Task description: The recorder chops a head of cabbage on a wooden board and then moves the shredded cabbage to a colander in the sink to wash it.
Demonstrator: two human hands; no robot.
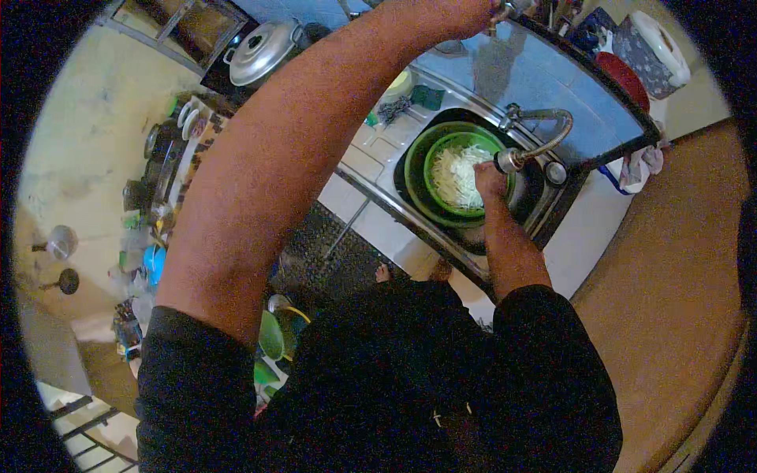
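Observation:
A green plastic strainer point(440, 151) filled with pale, thin shreds point(467, 177) sits inside a larger green basin point(414, 174) in the steel sink. My right hand point(491, 180) is at the strainer's right side, just below the spray head point(507, 161) of a flexible faucet point(556, 133); its fingers are partly hidden and its grip is unclear. My left arm reaches up across the view. At the top edge, my left hand point(494, 15) is beside a small shiny metal object point(517, 6), mostly cut off, so its hold cannot be made out.
A dish sponge or scouring pad point(427, 97) and steel wool point(393, 109) lie on the drainboard point(366, 142). A lidded metal pot point(260, 53) stands at upper left. A dark-edged ledge point(639, 139) runs behind the faucet. A red item point(624, 80) is beyond it.

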